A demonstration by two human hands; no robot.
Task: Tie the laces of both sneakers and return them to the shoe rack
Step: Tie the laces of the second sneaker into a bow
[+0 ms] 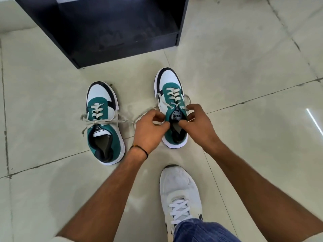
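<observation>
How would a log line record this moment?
left grip: pinches laces; right grip: pinches laces; worked sneaker: on floor; other sneaker: on floor

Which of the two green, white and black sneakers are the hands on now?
The right-hand green-and-white sneaker, nearer the black shoe rack: left hand and right hand pinch its pale laces. The left-hand sneaker stands untouched.

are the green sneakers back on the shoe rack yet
No, the left sneaker and the right sneaker both stand on the floor in front of the black shoe rack.
</observation>
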